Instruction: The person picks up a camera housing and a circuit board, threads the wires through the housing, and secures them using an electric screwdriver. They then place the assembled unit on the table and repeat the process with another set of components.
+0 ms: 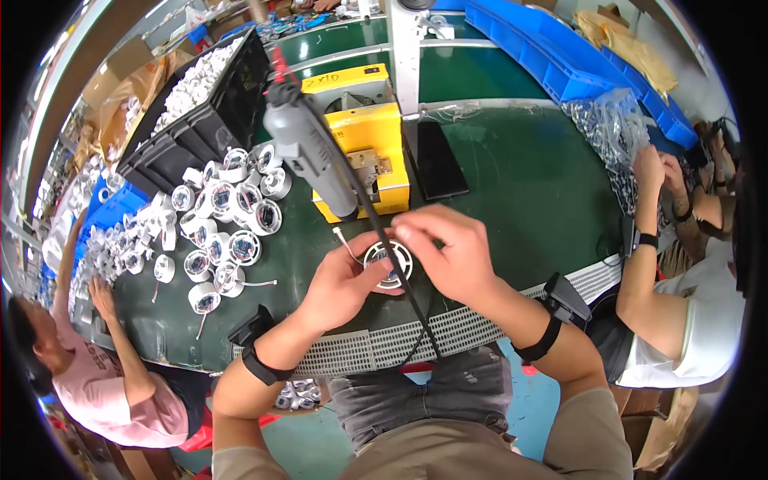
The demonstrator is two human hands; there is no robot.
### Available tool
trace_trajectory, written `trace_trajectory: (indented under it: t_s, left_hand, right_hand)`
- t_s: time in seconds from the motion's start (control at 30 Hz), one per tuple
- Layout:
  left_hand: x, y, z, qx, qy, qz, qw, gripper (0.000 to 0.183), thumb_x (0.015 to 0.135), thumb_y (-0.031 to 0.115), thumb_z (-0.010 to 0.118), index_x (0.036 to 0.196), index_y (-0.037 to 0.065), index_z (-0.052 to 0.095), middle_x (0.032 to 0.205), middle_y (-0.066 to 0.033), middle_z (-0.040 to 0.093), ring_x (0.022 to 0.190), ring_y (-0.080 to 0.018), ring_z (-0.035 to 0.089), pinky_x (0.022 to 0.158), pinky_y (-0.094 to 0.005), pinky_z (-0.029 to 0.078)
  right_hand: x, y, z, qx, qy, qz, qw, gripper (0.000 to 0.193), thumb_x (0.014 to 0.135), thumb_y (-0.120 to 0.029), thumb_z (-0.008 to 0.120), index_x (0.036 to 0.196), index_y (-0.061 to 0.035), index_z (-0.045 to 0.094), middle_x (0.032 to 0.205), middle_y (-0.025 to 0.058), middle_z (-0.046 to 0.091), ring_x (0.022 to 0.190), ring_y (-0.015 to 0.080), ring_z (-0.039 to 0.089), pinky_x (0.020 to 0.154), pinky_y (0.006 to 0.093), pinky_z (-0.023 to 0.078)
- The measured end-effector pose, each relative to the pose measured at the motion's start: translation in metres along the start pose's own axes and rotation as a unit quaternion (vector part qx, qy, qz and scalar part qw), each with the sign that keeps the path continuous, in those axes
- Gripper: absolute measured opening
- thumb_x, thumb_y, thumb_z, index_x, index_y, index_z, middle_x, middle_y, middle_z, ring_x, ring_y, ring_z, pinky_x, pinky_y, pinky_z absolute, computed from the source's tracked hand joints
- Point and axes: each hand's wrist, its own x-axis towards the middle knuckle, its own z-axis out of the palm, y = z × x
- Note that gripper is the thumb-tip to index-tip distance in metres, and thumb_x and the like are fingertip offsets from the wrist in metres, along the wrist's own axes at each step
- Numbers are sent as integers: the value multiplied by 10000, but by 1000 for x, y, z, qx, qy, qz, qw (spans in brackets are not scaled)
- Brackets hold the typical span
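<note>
Between my hands is a round white housing with a circuit board inside. My left hand grips it from the left, thumb over its face. A short white wire with a plug sticks up beside these fingers. My right hand is at the housing's upper right edge, thumb and forefinger pinched together; whatever lies between them is too small to make out. A grey electric screwdriver hangs just beyond my left hand. Its dark cable crosses in front of the housing.
Several similar white housings lie at left, near a black crate of white parts. Beyond my hands stand a yellow fixture and a flat black device. Blue bins and bagged screws sit at right. Co-workers flank me.
</note>
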Motion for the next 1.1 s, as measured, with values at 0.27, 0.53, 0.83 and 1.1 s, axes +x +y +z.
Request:
trace_trajectory:
  t_s: [0.27,0.53,0.83,1.1]
  left_hand:
    - [8,-12,-15,-34,-2,-47,998,296,1001,88,422,1263,-46,449,1225,-96,533,1070,-193,578,910,-367,553]
    - [11,-20,-17,-103,42,-68,991,399,976,56,429,1367,-20,397,1152,-117,562,933,-210,635,826,-343,585]
    - [15,-19,-19,-68,105,-66,990,388,982,59,421,1359,-24,389,1111,-117,577,891,-225,656,826,-351,584]
    - [17,-21,-19,-60,123,-52,989,376,959,67,426,1317,-50,430,1121,-152,581,865,-216,661,777,-325,589]
  right_hand:
    - [67,-19,51,-40,-22,-27,999,646,775,-156,763,1307,10,437,1094,175,642,973,227,659,852,353,528]
    - [98,-29,61,247,159,-99,951,469,974,-202,423,1364,27,299,680,75,535,481,142,503,482,274,450]
    - [118,-20,62,176,213,-57,959,346,970,-222,467,1219,12,410,613,82,507,453,158,490,441,300,423]
    - [119,-13,66,209,227,-55,950,338,952,-190,522,1210,10,435,671,61,522,473,123,504,450,268,414]
